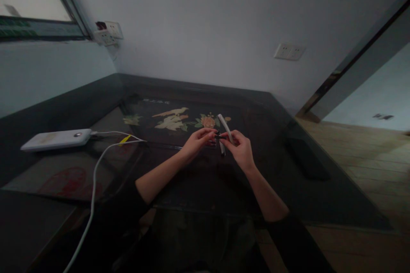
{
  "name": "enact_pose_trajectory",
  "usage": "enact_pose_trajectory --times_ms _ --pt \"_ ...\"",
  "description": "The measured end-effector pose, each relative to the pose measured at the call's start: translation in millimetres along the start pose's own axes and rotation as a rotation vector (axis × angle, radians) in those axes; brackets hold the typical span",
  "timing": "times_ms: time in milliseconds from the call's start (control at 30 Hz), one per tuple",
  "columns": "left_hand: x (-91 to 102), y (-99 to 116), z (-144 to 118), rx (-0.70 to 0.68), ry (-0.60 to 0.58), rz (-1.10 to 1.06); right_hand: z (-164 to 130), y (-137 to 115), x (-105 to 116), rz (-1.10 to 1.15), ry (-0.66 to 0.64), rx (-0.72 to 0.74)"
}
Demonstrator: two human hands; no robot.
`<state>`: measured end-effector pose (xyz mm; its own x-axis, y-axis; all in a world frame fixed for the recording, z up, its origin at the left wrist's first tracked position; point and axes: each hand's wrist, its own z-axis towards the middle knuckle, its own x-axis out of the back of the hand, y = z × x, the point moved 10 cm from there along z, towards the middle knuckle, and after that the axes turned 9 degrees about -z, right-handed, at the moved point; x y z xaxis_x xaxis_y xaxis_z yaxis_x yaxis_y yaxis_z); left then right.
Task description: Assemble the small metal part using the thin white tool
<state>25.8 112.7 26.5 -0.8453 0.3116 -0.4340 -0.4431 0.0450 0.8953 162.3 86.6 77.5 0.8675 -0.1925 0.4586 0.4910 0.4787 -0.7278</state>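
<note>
A white power bank (56, 139) lies at the bench's (288, 179) left, its cable (96, 170) trailing. The left hand (198, 140) pinches a small dark piece (218, 136); the right hand (240, 147) grips a white stick (226, 128) above the bench's middle. I'd keep both close and steady.

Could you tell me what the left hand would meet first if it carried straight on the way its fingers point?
Probably the right hand: the left hand points rightward at it, both pinching the small dark piece by the white pen-like object.

Hands (221, 143) (both) on perhaps pens (225, 130)
</note>
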Motion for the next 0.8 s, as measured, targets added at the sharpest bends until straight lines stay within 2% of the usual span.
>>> enact_pose_trajectory --times_ms 167,500,800 --pt "-11.3 -19.8 -3.2 0.172 -0.103 -0.213 -1.7 -8.6 -1.1 -0.007 0.005 0.042" --pt "-20.9 -27.7 -6.0 0.244 -0.244 -0.3 -4.0 -11.4 -1.9 0.034 0.029 0.095" --pt "-21.2 -27.2 -5.4 0.241 -0.216 -0.275 -4.0 -13.0 -2.3 -0.002 0.023 0.11"
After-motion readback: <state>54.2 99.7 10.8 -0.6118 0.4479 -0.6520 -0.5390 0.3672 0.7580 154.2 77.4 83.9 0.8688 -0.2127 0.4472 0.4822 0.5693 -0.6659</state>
